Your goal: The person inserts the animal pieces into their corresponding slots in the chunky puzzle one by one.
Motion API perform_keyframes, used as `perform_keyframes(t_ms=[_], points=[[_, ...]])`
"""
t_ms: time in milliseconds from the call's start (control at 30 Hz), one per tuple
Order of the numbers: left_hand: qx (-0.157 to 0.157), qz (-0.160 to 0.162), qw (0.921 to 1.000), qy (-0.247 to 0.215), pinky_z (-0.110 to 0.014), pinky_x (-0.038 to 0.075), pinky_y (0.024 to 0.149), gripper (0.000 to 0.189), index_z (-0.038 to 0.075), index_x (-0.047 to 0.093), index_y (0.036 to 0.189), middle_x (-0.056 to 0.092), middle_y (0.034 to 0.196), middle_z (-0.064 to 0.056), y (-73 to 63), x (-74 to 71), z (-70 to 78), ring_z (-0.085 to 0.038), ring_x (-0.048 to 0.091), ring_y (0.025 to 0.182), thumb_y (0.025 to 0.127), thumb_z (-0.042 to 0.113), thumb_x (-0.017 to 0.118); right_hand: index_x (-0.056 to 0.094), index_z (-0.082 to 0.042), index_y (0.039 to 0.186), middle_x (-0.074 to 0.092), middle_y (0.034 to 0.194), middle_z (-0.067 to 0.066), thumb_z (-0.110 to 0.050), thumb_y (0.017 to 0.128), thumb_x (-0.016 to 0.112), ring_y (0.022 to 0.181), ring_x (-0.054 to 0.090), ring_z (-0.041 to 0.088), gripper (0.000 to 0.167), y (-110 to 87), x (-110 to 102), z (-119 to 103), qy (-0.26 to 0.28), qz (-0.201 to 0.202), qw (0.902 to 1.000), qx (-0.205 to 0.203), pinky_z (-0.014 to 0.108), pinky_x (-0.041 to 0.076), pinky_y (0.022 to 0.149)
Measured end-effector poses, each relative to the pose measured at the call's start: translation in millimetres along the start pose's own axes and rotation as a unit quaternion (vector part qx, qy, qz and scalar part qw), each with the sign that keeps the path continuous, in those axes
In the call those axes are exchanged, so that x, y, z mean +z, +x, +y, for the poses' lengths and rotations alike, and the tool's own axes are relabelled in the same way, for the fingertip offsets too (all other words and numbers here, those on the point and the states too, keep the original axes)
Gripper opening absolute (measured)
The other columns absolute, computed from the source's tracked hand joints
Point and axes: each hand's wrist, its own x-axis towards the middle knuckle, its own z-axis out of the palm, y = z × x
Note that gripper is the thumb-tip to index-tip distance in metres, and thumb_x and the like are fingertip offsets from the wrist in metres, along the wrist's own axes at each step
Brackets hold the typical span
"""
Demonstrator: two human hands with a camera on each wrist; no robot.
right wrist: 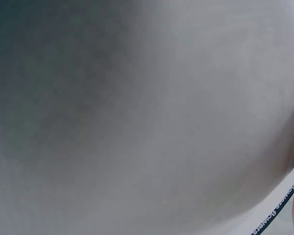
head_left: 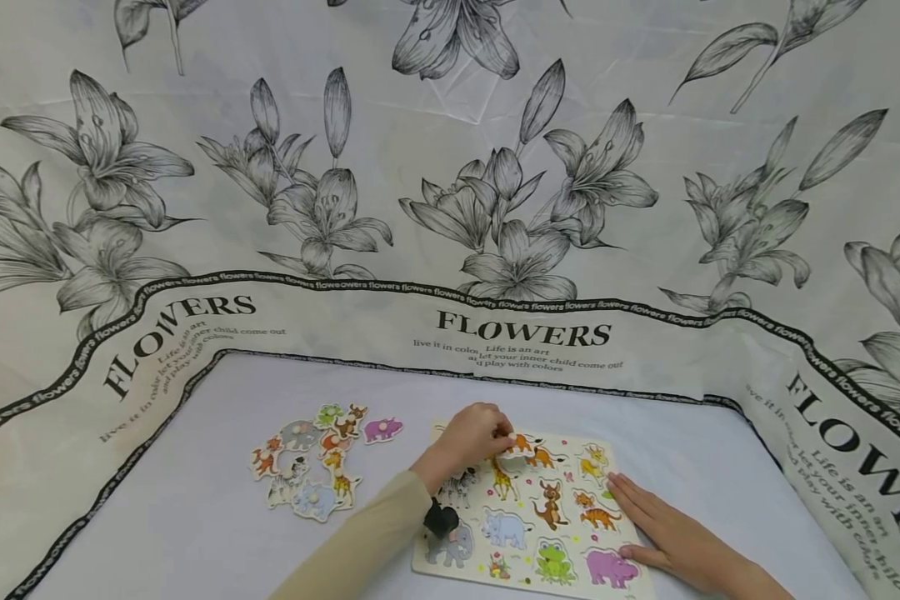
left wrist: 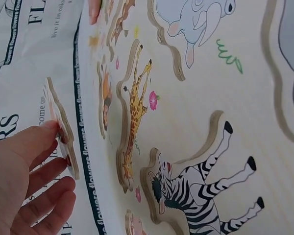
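My left hand (head_left: pixel 476 435) pinches an orange animal puzzle piece (head_left: pixel 521 445) between thumb and fingertips above the upper part of the wooden puzzle board (head_left: pixel 528 565). In the left wrist view the puzzle piece (left wrist: pixel 63 129) stands nearly edge-on, raised off the board, with the thumb on its near face. The printed recesses of the board show a zebra, a giraffe (left wrist: pixel 137 105), a kangaroo, a frog and other animals. My right hand (head_left: pixel 671 529) lies along the board's right edge, fingers extended, thumb near the purple hippo picture (head_left: pixel 611 568).
Left of the board lies a loose cluster of animal pieces, among them a zebra (head_left: pixel 285 482), a rhino (head_left: pixel 315 500), a giraffe and a kangaroo. A purple hippo piece (head_left: pixel 384 429) lies at its right. A flower-printed cloth (head_left: pixel 375 325) rises behind the white surface.
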Motion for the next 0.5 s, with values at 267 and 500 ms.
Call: perform_keyframes(t_ms=[267, 500], points=[[0.0, -0.016, 0.9998, -0.01, -0.014, 0.044, 0.068, 0.013, 0.015, 0.075, 0.094, 0.067, 0.087, 0.005, 12.2, 5.5, 6.7, -0.002, 0.053, 0.072, 0.089, 0.025, 0.069, 0.035, -0.003, 0.147, 0.039, 0.15, 0.015, -0.045, 0.088, 0.064, 0.143, -0.006, -0.012, 0.078, 0.5, 1.2, -0.6, -0.002, 0.003, 1.0, -0.002, -0.001, -0.002, 0.106], [0.007, -0.019, 0.9998, 0.003, -0.013, 0.044, 0.065, 0.014, 0.015, 0.075, 0.095, 0.067, 0.088, 0.005, 18.6, 11.4, 12.1, -0.001, 0.054, 0.071, 0.089, 0.026, 0.069, 0.035, -0.003, 0.147, 0.038, 0.151, 0.014, -0.046, 0.089, 0.063, 0.142, -0.007, -0.012, 0.078, -0.2, 1.5, 0.2, -0.009, -0.002, 1.0, 0.0, -0.001, -0.003, 0.106]])
